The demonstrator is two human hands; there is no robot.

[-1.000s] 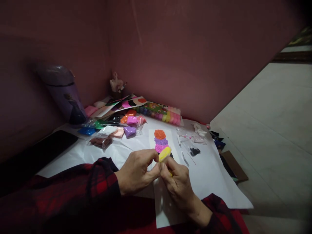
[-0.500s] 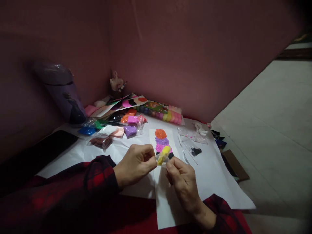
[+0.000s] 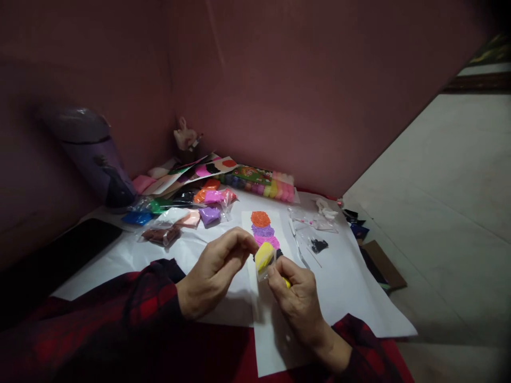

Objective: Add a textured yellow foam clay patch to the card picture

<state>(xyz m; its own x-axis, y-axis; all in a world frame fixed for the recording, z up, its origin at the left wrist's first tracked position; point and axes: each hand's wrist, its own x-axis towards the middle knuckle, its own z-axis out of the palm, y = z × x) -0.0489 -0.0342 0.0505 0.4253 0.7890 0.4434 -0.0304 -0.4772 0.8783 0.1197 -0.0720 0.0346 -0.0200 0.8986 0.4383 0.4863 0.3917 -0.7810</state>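
One yellow packet [image 3: 263,257], apparently; two hands [image 3: 296,290]

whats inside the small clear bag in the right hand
A yellow lump shows through the clear bag. The right hand covers one end, so what is inside there is hidden. More yellow peeks out by its fingers.

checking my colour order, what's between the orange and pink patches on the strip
In the head view, a purple patch lies between them.
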